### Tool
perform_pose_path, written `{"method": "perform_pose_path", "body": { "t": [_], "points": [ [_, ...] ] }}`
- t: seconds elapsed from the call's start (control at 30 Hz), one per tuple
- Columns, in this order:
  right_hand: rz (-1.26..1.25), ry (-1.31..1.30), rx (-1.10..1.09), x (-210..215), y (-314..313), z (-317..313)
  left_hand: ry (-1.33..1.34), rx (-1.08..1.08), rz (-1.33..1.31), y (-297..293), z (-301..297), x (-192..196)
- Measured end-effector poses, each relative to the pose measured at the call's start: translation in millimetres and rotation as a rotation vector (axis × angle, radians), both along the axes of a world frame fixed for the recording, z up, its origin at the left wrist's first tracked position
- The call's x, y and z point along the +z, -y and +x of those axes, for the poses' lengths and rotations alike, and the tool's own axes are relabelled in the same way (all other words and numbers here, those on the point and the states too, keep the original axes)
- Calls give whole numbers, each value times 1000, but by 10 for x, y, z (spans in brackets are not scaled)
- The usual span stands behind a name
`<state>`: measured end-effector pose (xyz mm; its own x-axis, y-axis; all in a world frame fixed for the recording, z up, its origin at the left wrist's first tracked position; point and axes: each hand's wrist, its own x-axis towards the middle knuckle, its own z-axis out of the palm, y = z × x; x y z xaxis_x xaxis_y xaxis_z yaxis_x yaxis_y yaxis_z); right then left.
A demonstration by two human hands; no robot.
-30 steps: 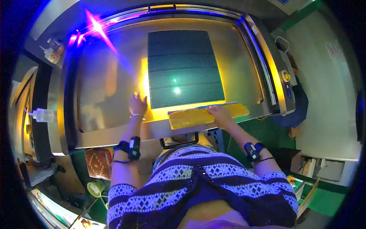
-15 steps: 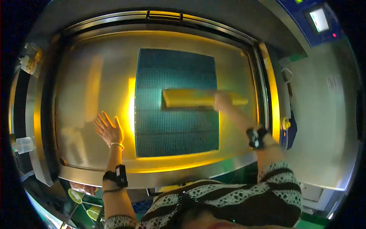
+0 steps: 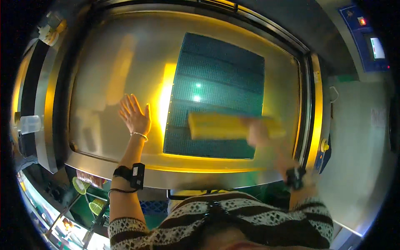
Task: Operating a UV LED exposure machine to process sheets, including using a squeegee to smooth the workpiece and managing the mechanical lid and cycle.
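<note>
A dark green rectangular panel (image 3: 221,71) with fine lines lies on a broad metal bed (image 3: 96,66), tilted in view. Over its near part is a long yellow brush-like tool (image 3: 216,126), smeared by motion. My right hand (image 3: 257,132) is closed around its handle end, near the panel's right edge. Whether the tool touches the panel, I cannot tell. To the left of the panel my left hand (image 3: 136,118) is open, fingers spread, palm toward the metal, holding nothing. Both wrists carry black strapped devices.
A raised frame (image 3: 312,121) borders the bed on the right. At the upper right is a blue control box (image 3: 364,41) with a lit screen. A yellow knob (image 3: 324,145) sits beside the frame. On the left stand a clear cup (image 3: 30,124) and a white bottle (image 3: 48,35).
The view has turned and shifted, so the panel appears tilted and higher. My right hand has drawn the yellow tool toward me over the panel. My left hand stays spread beside it.
</note>
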<state>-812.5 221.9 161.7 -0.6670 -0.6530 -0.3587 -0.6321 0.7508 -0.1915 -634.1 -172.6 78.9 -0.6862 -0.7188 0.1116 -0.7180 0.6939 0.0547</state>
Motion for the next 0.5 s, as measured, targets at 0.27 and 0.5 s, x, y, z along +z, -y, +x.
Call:
{"method": "perform_pose_path", "body": {
  "t": [0.27, 0.5],
  "points": [
    [-43, -99, 258, 339, 595, 909, -5, -62, 48, -87, -149, 87],
    [-138, -396, 135, 269, 1973, -2138, 16, -46, 98, -111, -151, 184]
  ]
}}
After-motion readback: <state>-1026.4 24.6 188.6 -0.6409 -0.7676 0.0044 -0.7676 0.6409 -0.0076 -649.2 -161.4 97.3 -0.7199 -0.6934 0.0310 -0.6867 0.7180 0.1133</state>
